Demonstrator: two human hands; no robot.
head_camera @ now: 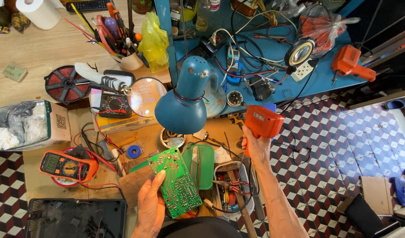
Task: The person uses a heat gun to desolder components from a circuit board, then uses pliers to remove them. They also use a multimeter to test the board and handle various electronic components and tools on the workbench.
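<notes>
Fingers of the left hand (150,207) grip a green circuit board (176,182); the right hand (256,145) closes around an orange soldering gun (263,122) above the bench (44,48), beside a blue lamp (185,99).

Soldering gun (263,122): tip hidden behind the blue lamp shade (181,110); grip covered by the right hand (256,147). Circuit board (176,183): lower edge covered by the left hand (150,207); solder joints too small to be told apart. Black case (77,218): cut off by the bottom edge. Paper roll (38,12): cut off at the top.
</notes>
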